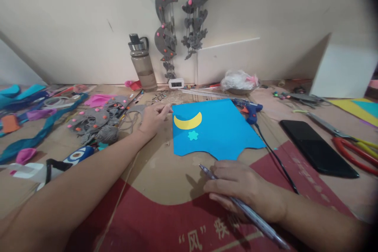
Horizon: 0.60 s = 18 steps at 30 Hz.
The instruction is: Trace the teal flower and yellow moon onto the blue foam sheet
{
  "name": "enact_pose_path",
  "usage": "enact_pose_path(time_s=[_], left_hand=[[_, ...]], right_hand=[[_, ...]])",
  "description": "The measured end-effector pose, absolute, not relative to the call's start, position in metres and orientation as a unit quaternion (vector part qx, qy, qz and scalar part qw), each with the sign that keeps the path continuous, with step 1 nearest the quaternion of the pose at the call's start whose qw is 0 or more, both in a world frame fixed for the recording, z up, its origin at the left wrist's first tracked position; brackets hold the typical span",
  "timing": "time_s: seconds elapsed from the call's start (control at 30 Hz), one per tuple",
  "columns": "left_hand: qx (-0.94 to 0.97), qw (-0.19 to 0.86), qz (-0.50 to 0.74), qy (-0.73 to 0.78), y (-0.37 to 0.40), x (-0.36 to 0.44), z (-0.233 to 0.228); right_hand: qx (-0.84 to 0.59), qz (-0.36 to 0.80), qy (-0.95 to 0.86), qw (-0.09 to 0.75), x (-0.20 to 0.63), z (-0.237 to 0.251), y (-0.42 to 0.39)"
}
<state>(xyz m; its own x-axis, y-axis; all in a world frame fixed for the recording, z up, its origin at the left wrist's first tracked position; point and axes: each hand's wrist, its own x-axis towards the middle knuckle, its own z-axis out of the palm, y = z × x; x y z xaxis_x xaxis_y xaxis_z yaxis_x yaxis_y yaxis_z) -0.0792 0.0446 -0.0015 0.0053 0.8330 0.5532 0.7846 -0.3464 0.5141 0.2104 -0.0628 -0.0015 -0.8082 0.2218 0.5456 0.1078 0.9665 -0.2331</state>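
Right hand (240, 189) is curled around a pen (248, 210) near the blue sheet (218, 130); left hand (153, 120) rests loose, fingers spread, at its far-left corner.

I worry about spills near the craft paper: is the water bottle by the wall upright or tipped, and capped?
Upright and capped: the clear brownish plastic water bottle stands vertically against the wall with its dark lid on top.
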Motion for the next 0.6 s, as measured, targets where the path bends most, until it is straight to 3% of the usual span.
enact_pose_path(time_s=[0.33, 0.6], left_hand=[[0.697, 0.096, 0.422, 0.572, 0.053, -0.078, -0.005], [0.665, 0.150, 0.445, 0.580, 0.060, -0.081, -0.011]], right_hand=[[-0.102, 0.086, -0.928, 0.347, 0.206, 0.001, -0.063], [-0.173, -0.004, -0.944, 0.280, 0.210, 0.040, -0.040]])
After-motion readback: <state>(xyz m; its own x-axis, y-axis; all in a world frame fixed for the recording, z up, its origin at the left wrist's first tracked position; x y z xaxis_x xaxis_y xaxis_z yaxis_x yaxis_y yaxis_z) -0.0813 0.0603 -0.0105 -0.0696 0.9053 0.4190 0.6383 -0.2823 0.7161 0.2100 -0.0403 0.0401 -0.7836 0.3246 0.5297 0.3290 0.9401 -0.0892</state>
